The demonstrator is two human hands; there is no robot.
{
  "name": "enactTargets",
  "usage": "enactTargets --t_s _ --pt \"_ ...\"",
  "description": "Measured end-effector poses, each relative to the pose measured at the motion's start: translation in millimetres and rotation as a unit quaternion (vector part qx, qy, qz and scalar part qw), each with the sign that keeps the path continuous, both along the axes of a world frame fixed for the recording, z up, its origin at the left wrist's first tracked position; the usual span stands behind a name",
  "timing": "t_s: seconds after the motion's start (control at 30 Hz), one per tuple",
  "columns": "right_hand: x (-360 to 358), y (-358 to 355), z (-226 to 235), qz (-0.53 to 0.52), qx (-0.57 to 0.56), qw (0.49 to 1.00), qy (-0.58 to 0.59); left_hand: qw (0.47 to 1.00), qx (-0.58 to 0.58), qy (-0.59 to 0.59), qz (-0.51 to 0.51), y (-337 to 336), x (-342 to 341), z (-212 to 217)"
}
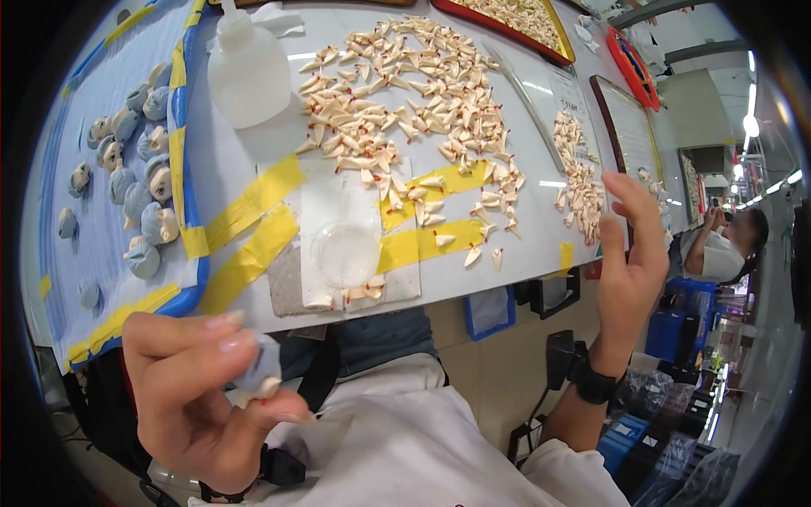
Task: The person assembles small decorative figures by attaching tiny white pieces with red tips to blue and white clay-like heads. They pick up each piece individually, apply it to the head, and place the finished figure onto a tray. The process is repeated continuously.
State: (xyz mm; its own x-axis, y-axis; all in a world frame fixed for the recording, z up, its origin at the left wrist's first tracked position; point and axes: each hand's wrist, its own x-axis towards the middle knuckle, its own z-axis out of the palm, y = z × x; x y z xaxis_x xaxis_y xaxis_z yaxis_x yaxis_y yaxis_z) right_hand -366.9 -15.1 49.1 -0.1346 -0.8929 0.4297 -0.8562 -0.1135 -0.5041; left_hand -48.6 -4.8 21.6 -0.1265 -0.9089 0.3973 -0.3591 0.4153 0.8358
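In front of my body, my left hand point(198, 384) pinches a small doll head point(263, 370) with blue-grey hair between thumb and fingers. Part of the head is covered by the fingertips. At the table's right side, my right hand point(629, 232) is raised with thumb and forefinger apart and nothing visible between them. It is nearest to a small pile of cream pointed pieces point(583, 190). A larger spread of cream pointed pieces with red tips point(448, 106) covers the middle of the table.
On the left, a blue-rimmed tray point(193, 253) holds several doll heads point(139, 190). A white bottle point(247, 72) stands beside it. Near the front edge sits a clear round dish point(345, 255) among yellow tape strips. A metal ruler point(525, 101) separates the piles. Another person point(726, 245) sits far right.
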Motion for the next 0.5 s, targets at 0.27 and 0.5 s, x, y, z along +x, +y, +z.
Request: enactTargets --t_s 0.27,0.5 --pt "-24 13 -25 0.097 0.095 0.969 0.208 1.0 0.028 0.002 -0.012 -3 -7 -5" --pt "-55 2 -15 0.096 0.075 0.961 0.248 0.998 0.054 0.032 0.013 -5 -7 -5"
